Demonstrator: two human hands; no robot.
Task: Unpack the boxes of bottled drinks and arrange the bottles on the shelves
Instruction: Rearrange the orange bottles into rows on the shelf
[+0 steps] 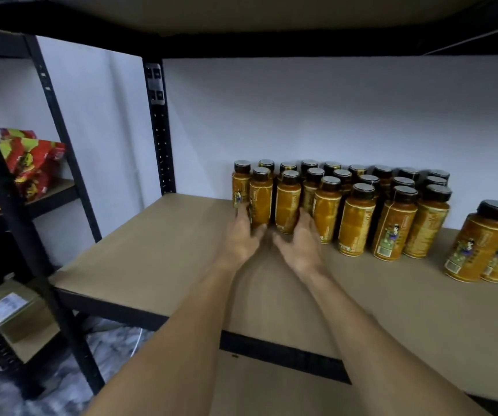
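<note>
Matt brown board shelf (157,253) on black painted metal frame (160,127), amber bottles (355,219) with glossy labels and shiny black caps, crinkled glossy snack bags (31,163) far left, matt white wall (301,115)

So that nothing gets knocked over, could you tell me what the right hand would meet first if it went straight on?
Most likely the front-row amber bottle just ahead of the right hand. Blur hides whether its fingers already touch it. More bottles stand behind.

wall (301,115): white | floor (112,340): grey marbled | shelf post (159,130): black metal
</note>
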